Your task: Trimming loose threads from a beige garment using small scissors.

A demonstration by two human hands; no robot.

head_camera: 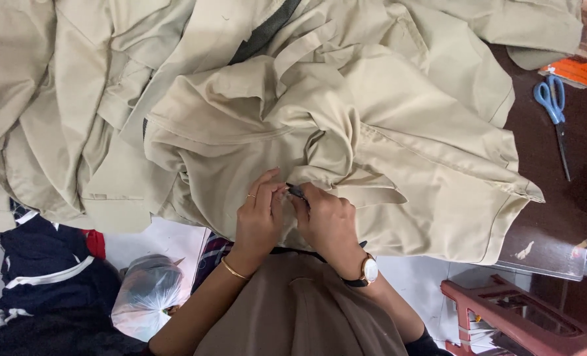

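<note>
The left hand (259, 217) wears a thin ring and a gold bangle. The right hand (327, 221) has a white-faced wristwatch on a dark strap above a dark sleeve.

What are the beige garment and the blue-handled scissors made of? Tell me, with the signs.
Beige garment: seemingly woven cotton-type cloth, matte, with soft creases and stitched seams. Blue-handled scissors: handles look like glossy plastic; blades look like dark metal.

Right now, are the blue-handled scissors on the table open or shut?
Shut. The scissors lie untouched on the dark table, blades together as one thin point, handle loops side by side, well away from both hands.
</note>
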